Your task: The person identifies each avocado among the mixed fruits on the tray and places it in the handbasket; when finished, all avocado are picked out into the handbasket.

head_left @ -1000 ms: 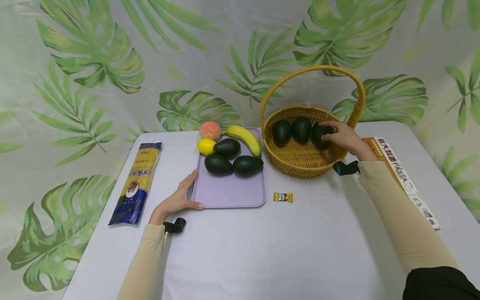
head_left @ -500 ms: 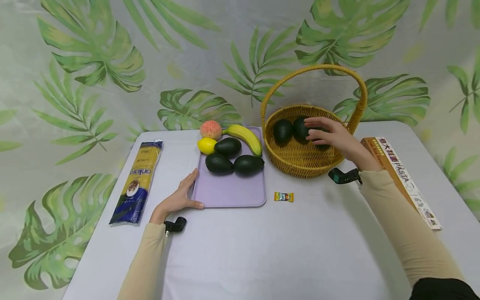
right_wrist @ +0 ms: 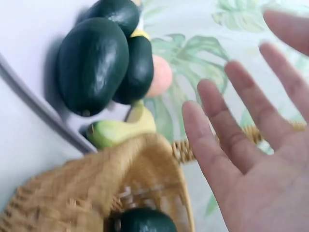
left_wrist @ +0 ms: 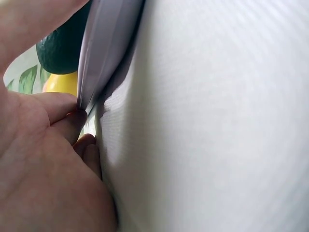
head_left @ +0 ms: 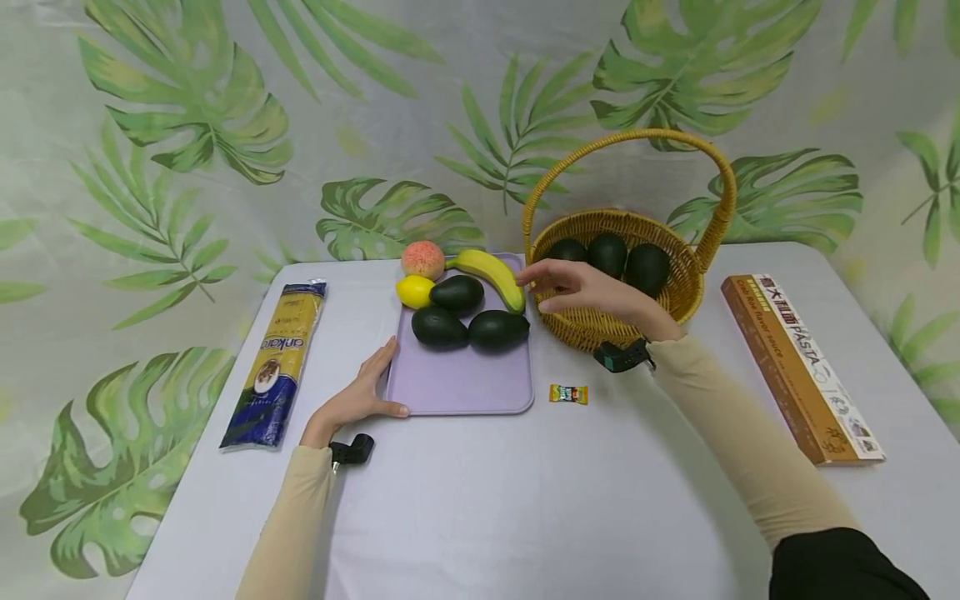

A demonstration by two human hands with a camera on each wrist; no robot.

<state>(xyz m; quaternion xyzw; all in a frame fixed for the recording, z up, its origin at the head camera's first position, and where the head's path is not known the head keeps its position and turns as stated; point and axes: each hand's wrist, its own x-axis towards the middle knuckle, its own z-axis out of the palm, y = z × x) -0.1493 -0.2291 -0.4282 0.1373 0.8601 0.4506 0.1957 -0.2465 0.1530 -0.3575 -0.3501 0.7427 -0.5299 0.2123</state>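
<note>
Touching the left edge and near left corner of the lilac tray (head_left: 461, 387) with the left hand (head_left: 356, 402), digits spread rather than curled into a grip. Hovering over the wicker basket (head_left: 573, 335) and its basket avocados (head_left: 648, 268), right of the tray, with the right hand (head_left: 596, 293), fingers loosely extended and holding nothing. Closest there to the yellow banana (head_left: 491, 275), lying at the tray's far right with long axis slanted from its far edge toward its right edge. Just left of the right fingertips, seemingly without contact; much farther from the left hand, beyond the tray avocados (head_left: 438, 327).
</note>
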